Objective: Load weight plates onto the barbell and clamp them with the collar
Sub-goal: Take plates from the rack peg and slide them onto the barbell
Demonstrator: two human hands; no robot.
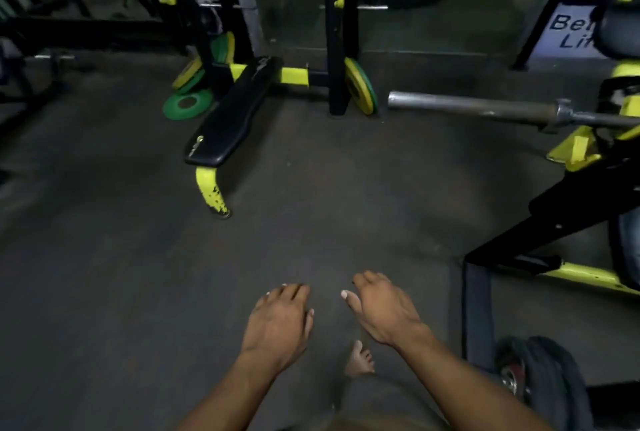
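Below, both of a person's hands hang over a dark gym floor (121,257), palms down and holding nothing. On the left hand (278,321) the fingers lie loosely together, slightly bent, with the thumb out to the side. On the right hand (384,309) the fingers curl gently downward and the thumb points inward toward the other hand; the two hands are near each other but apart. A bare foot (360,359) shows on the floor beneath them.

Up and to the right, the barbell (485,107) rests on a black-and-yellow rack (575,150), its bare steel sleeve jutting left with no plate on it; well apart from both hands. Straight ahead, a yellow-and-green weight plate (362,86) leans upright against a black upright post (341,50). Farther left, more yellow and green plates (190,76) lean by the frame, and a green plate (187,103) lies flat on the floor beside them. A black padded bench (235,115) with a chipped yellow leg (211,193) stretches between those plates and the post. At the lower right, dark plates (550,375) stand stacked by the rack's base; their details are too dim to tell. No collar can be made out clearly.
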